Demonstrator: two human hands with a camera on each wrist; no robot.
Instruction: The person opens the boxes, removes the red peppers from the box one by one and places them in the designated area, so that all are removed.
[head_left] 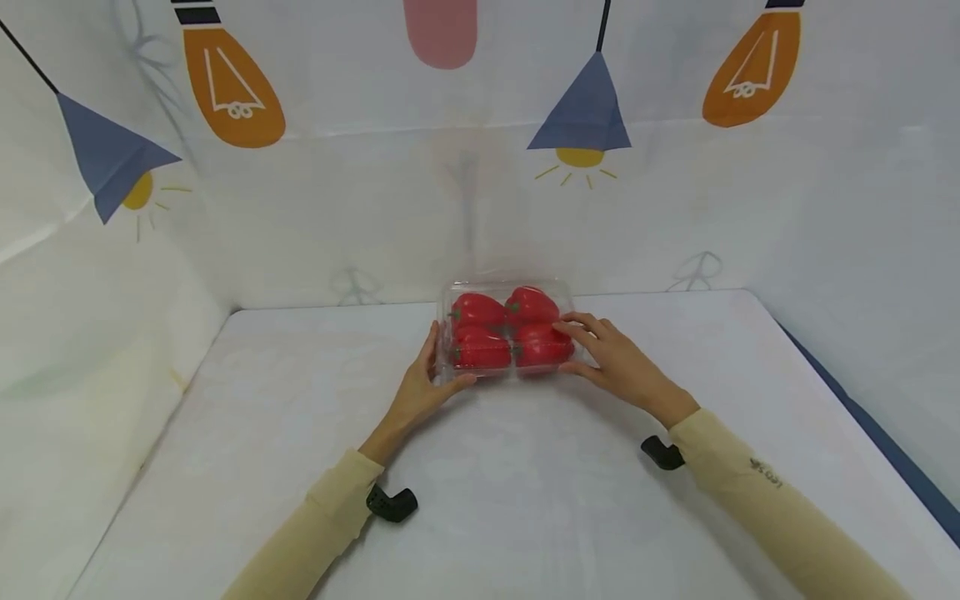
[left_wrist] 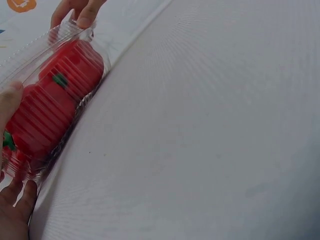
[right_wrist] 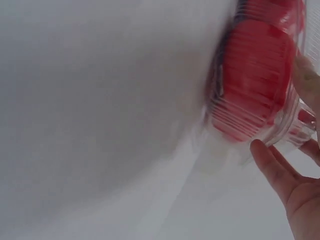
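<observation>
A clear plastic clamshell box (head_left: pixel 514 365) stands near the back edge of the table, with several red bell peppers (head_left: pixel 480 346) showing through its ribbed walls. My left hand (head_left: pixel 420 392) grips its left side, thumb at the front corner and fingers along the side. On the opposite side, my right hand (head_left: pixel 622 362) holds the right end, fingers over the upper edge and thumb lower at the front. In the left wrist view the box (left_wrist: pixel 30 52) lies between both hands. The right wrist view shows my right hand (right_wrist: pixel 300 195) at the box's corner, with red peppers (right_wrist: pixel 257 75) inside.
A white-covered table (head_left: pixel 525 500) spreads out in front of the box. Close behind rises a white cloth backdrop (head_left: pixel 375 208) printed with lamps and light bulbs. White cloth also hangs at both sides, with a dark blue strip (head_left: pixel 862 408) along the right table edge.
</observation>
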